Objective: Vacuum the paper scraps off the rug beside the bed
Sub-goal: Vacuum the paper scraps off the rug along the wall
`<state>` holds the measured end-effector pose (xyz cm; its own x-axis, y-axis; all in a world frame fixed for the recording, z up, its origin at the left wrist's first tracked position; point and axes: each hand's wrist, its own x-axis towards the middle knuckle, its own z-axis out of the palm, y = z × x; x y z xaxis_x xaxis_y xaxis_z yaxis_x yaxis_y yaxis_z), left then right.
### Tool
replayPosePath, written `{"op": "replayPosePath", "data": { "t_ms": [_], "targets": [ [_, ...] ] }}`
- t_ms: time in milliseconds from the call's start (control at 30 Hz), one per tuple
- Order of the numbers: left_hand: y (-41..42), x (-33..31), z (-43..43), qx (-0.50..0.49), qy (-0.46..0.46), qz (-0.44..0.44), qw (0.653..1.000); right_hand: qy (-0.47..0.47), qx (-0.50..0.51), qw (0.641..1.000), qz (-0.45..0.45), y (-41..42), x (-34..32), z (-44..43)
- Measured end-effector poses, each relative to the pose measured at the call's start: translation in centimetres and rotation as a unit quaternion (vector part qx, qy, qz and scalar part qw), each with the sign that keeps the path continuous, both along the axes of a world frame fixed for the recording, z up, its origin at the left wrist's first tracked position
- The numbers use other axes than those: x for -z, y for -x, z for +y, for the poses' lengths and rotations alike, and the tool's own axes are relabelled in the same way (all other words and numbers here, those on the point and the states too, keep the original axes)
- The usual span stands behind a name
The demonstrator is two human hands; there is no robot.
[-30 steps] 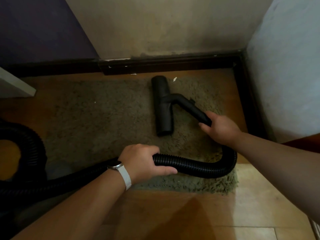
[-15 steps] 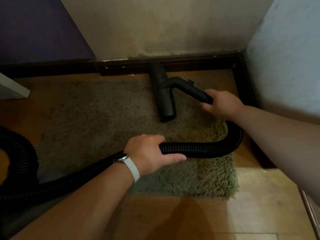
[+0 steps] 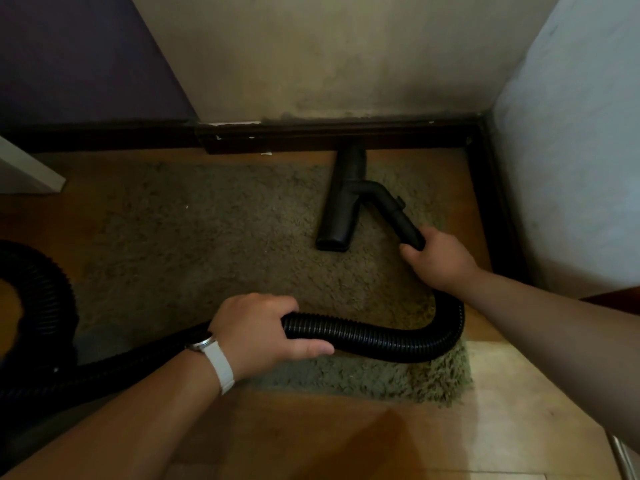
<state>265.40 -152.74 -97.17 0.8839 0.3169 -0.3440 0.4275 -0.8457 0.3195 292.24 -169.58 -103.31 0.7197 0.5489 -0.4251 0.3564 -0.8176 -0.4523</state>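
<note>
Left hand point(image 3: 258, 332) curled round ribbed black hose point(image 3: 374, 336); right hand point(image 3: 440, 261) grip clasps smooth wand point(image 3: 394, 209); nozzle point(image 3: 341, 206) on shaggy rug point(image 3: 207, 244).

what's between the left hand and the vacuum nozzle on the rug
In the head view, only bare rug pile lies between the left hand and the nozzle; no scrap shows there. The hose loops round to the right instead.

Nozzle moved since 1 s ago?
Yes. The nozzle slid toward the baseboard; its tip now lies past the far edge of the rug.
</note>
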Motion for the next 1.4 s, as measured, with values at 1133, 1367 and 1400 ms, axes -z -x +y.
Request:
{"op": "replayPosePath", "data": {
  "t_ms": [1133, 1367, 1400],
  "targets": [
    [3.5, -3.2, 4.9, -0.048, -0.031, -0.039, 0.998, -0.055, 0.235, 0.963, 0.117, 5.3, -1.1, 2.7],
    [3.9, -3.2, 8.1, -0.119, -0.129, -0.025, 0.984, -0.107, 0.317, 0.930, 0.149, 8.0, -0.4, 7.4],
    [4.0, -3.1, 8.4, -0.134, -0.132, -0.022, 0.982, -0.115, 0.334, 0.924, 0.147, 8.4, -0.2, 8.2]
  ]
}}
